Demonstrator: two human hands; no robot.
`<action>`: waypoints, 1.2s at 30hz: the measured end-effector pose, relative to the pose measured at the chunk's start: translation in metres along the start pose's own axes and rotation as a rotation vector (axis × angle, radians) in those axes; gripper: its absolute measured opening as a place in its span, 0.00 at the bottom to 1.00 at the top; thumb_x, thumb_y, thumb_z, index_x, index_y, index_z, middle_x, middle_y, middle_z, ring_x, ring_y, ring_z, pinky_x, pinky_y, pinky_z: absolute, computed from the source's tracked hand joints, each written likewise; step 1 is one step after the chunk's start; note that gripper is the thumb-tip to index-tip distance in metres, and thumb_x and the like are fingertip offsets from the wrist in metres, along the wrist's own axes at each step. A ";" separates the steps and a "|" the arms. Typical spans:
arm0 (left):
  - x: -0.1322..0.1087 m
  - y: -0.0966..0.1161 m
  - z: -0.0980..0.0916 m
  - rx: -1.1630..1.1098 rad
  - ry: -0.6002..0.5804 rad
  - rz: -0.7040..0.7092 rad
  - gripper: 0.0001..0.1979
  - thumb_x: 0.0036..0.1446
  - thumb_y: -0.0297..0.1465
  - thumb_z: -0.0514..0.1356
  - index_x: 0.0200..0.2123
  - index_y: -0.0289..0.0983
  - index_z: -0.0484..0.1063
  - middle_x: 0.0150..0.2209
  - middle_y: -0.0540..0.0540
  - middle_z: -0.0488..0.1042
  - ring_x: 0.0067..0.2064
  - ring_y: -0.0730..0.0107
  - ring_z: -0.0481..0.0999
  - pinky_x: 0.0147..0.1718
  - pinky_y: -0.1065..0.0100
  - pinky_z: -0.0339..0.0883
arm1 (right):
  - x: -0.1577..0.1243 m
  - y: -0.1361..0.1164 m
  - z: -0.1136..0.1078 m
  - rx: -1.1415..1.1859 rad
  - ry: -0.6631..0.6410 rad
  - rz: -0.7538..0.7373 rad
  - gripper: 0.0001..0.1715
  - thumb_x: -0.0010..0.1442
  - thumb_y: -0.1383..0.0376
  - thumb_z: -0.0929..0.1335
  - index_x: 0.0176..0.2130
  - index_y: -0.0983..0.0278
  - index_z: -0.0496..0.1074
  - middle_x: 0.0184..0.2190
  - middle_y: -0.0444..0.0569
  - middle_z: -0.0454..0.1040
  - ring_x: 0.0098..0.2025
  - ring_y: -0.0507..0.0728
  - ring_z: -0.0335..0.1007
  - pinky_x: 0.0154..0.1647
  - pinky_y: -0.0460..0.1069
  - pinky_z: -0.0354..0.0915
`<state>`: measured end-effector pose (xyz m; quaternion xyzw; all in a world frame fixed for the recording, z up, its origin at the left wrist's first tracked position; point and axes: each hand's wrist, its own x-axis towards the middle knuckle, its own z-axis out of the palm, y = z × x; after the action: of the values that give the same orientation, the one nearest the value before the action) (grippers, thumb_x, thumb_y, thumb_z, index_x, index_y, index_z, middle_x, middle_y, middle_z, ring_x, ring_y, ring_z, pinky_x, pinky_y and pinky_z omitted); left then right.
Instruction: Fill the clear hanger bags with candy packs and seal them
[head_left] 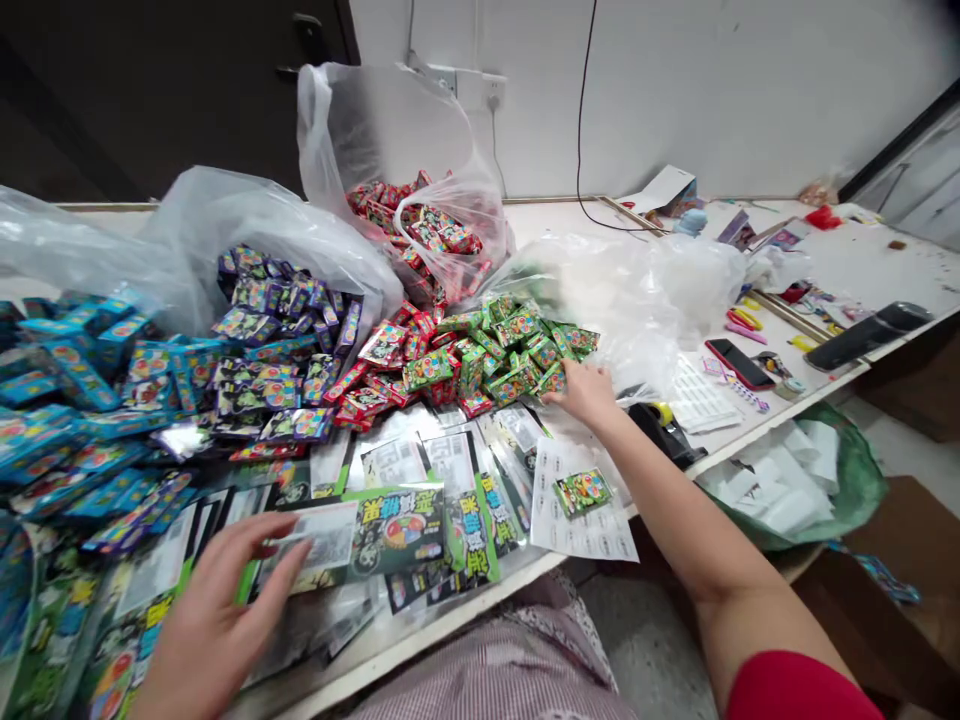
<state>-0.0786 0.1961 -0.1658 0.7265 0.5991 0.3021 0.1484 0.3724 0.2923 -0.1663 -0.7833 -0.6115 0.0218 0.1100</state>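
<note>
My left hand (225, 590) is at the lower left, thumb and fingers apart, over the left end of a black-and-green printed pouch (397, 530). My right hand (589, 390) reaches to the right edge of the pile of green packets (510, 350); its fingertips touch a packet there, and whether they grip it I cannot make out. Red packets (375, 370) lie left of the green ones, then purple (277, 390) and blue ones (67, 430). One green packet (583, 492) rests on a white sticker sheet (555, 530) below my right hand.
Clear plastic bags (615, 290) stand behind the piles. On the right are a phone (739, 363), scissors (742, 320), a black tape dispenser (664, 430) and a dark cylinder (862, 335). A green bag of white scraps (847, 500) sits beyond the table's front edge.
</note>
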 end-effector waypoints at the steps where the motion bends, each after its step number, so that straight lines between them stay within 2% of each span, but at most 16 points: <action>1: 0.003 0.008 0.002 -0.025 -0.027 0.024 0.14 0.57 0.46 0.56 0.43 0.46 0.69 0.45 0.49 0.72 0.45 0.58 0.74 0.46 0.61 0.69 | 0.000 0.000 0.003 0.025 0.008 0.018 0.32 0.47 0.53 0.75 0.48 0.66 0.71 0.42 0.62 0.76 0.49 0.71 0.68 0.51 0.64 0.57; 5: 0.002 0.014 0.005 -0.084 -0.050 0.064 0.13 0.57 0.44 0.56 0.42 0.44 0.70 0.45 0.47 0.72 0.47 0.58 0.73 0.47 0.62 0.69 | 0.006 0.007 -0.001 0.191 0.033 0.054 0.18 0.48 0.55 0.75 0.37 0.62 0.74 0.40 0.55 0.76 0.46 0.67 0.70 0.49 0.61 0.60; 8: -0.002 0.007 0.001 -0.123 -0.049 0.019 0.15 0.57 0.45 0.57 0.41 0.43 0.71 0.46 0.46 0.73 0.48 0.58 0.73 0.44 0.65 0.70 | 0.004 0.008 -0.018 0.358 0.066 0.006 0.12 0.54 0.57 0.71 0.36 0.61 0.73 0.37 0.50 0.76 0.42 0.61 0.72 0.46 0.56 0.64; 10: -0.002 0.011 -0.001 -0.182 -0.045 -0.044 0.16 0.55 0.46 0.59 0.40 0.42 0.72 0.44 0.46 0.74 0.47 0.58 0.73 0.44 0.65 0.70 | -0.004 -0.002 -0.030 0.467 0.074 -0.057 0.11 0.58 0.57 0.68 0.38 0.61 0.71 0.36 0.48 0.76 0.39 0.58 0.72 0.43 0.53 0.67; 12: 0.000 0.025 0.000 -0.327 -0.080 -0.156 0.17 0.53 0.47 0.61 0.39 0.41 0.73 0.41 0.45 0.75 0.43 0.59 0.75 0.44 0.64 0.70 | -0.021 -0.022 -0.039 0.703 0.006 -0.190 0.12 0.58 0.56 0.67 0.39 0.60 0.70 0.34 0.46 0.76 0.37 0.56 0.73 0.40 0.51 0.68; 14: 0.004 0.047 0.006 -0.604 -0.192 -0.301 0.19 0.53 0.47 0.62 0.40 0.38 0.72 0.39 0.44 0.76 0.40 0.61 0.76 0.40 0.64 0.71 | -0.044 -0.049 -0.043 1.020 -0.148 -0.371 0.11 0.57 0.56 0.69 0.39 0.58 0.71 0.34 0.45 0.76 0.37 0.55 0.73 0.40 0.51 0.69; 16: 0.008 0.070 0.014 -0.989 -0.365 -0.422 0.22 0.54 0.47 0.62 0.43 0.36 0.72 0.37 0.42 0.77 0.37 0.63 0.77 0.34 0.67 0.72 | -0.070 -0.076 -0.044 1.244 -0.341 -0.548 0.10 0.57 0.59 0.70 0.40 0.56 0.71 0.37 0.45 0.76 0.40 0.55 0.74 0.43 0.52 0.70; 18: 0.012 0.086 0.022 -1.278 -0.591 -0.481 0.25 0.54 0.48 0.61 0.45 0.34 0.72 0.35 0.41 0.76 0.32 0.66 0.77 0.27 0.69 0.70 | -0.090 -0.095 -0.043 1.247 -0.472 -0.708 0.08 0.59 0.61 0.69 0.41 0.55 0.72 0.43 0.47 0.76 0.47 0.56 0.72 0.49 0.54 0.68; 19: 0.012 0.090 0.026 -1.349 -0.667 -0.487 0.25 0.53 0.48 0.63 0.45 0.34 0.72 0.33 0.42 0.75 0.29 0.68 0.76 0.24 0.70 0.69 | -0.097 -0.101 -0.042 1.206 -0.499 -0.782 0.08 0.60 0.63 0.69 0.41 0.54 0.73 0.46 0.47 0.75 0.51 0.57 0.71 0.53 0.56 0.66; 20: 0.012 0.092 0.028 -1.384 -0.687 -0.486 0.24 0.52 0.45 0.65 0.46 0.34 0.72 0.33 0.44 0.75 0.26 0.71 0.74 0.22 0.72 0.67 | -0.101 -0.106 -0.040 1.152 -0.494 -0.841 0.08 0.60 0.64 0.68 0.41 0.54 0.73 0.49 0.48 0.73 0.54 0.58 0.68 0.57 0.58 0.63; 22: 0.009 0.093 0.031 -1.389 -0.620 -0.468 0.24 0.49 0.40 0.69 0.47 0.35 0.71 0.32 0.46 0.74 0.24 0.75 0.72 0.21 0.74 0.66 | -0.107 -0.110 -0.035 1.037 -0.402 -0.873 0.11 0.62 0.66 0.66 0.43 0.53 0.73 0.55 0.48 0.69 0.60 0.59 0.62 0.61 0.60 0.58; 25: 0.001 0.090 0.034 -1.340 -0.368 -0.446 0.25 0.47 0.37 0.71 0.47 0.35 0.70 0.33 0.47 0.76 0.28 0.76 0.73 0.26 0.75 0.68 | -0.117 -0.115 -0.026 0.936 -0.190 -0.739 0.18 0.65 0.67 0.62 0.51 0.50 0.70 0.58 0.48 0.65 0.62 0.59 0.58 0.63 0.61 0.55; 27: -0.003 0.089 0.036 -1.315 -0.271 -0.454 0.24 0.47 0.37 0.71 0.46 0.35 0.69 0.35 0.47 0.77 0.29 0.75 0.74 0.28 0.75 0.69 | -0.128 -0.122 -0.020 0.885 -0.113 -0.671 0.21 0.65 0.64 0.63 0.56 0.49 0.65 0.59 0.50 0.65 0.63 0.60 0.57 0.62 0.62 0.55; 31: -0.005 0.088 0.041 -1.327 -0.240 -0.492 0.24 0.47 0.38 0.70 0.45 0.35 0.68 0.34 0.48 0.76 0.27 0.76 0.73 0.27 0.74 0.69 | -0.144 -0.139 -0.013 0.800 -0.085 -0.705 0.34 0.59 0.58 0.70 0.61 0.55 0.58 0.62 0.55 0.60 0.64 0.64 0.54 0.63 0.64 0.54; 34: -0.004 0.086 0.042 -1.327 -0.262 -0.521 0.23 0.46 0.38 0.71 0.42 0.35 0.67 0.33 0.48 0.76 0.27 0.75 0.73 0.26 0.74 0.68 | -0.137 -0.141 -0.014 0.866 -0.067 -0.620 0.22 0.64 0.59 0.65 0.56 0.57 0.63 0.55 0.54 0.68 0.56 0.62 0.65 0.56 0.62 0.63; 36: -0.002 0.084 0.041 -1.321 -0.272 -0.527 0.22 0.46 0.38 0.70 0.40 0.35 0.67 0.33 0.48 0.76 0.27 0.75 0.74 0.26 0.74 0.68 | -0.129 -0.139 -0.015 0.900 -0.101 -0.561 0.18 0.65 0.59 0.63 0.54 0.57 0.65 0.50 0.54 0.71 0.51 0.61 0.69 0.49 0.59 0.68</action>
<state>0.0122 0.1804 -0.1492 0.3475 0.4229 0.4621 0.6978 0.2098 0.1975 -0.1372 -0.4632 -0.7321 0.2894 0.4070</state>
